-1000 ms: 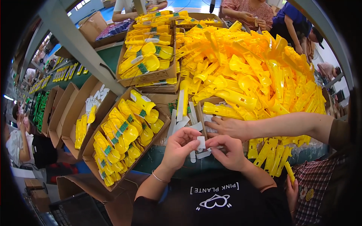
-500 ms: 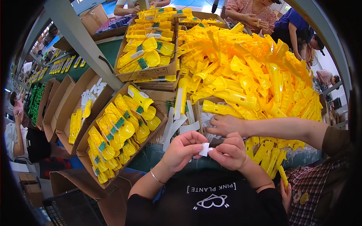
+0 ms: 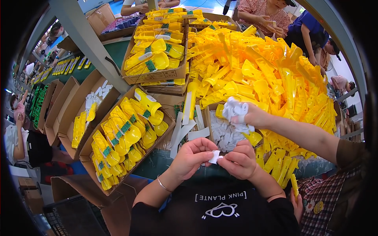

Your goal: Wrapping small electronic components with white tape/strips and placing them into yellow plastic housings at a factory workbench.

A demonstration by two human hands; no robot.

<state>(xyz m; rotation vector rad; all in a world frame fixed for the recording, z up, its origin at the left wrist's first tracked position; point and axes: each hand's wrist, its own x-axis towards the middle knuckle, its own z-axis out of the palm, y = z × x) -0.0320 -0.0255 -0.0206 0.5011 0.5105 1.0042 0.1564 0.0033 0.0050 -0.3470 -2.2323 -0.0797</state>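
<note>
You hold a small white tag (image 3: 214, 156) close to your chest, low in the middle of the view, pinched between the fingertips of your left hand (image 3: 191, 156) and right hand (image 3: 240, 159). At one o'clock, a co-worker's hand (image 3: 247, 115) grips a bunch of white tags (image 3: 234, 109) above an open tag box (image 3: 221, 131). At ten o'clock sits a cardboard carton (image 3: 88, 163) of yellow parts with green labels (image 3: 126, 127). Loose yellow parts (image 3: 271, 74) are heaped at one o'clock.
</note>
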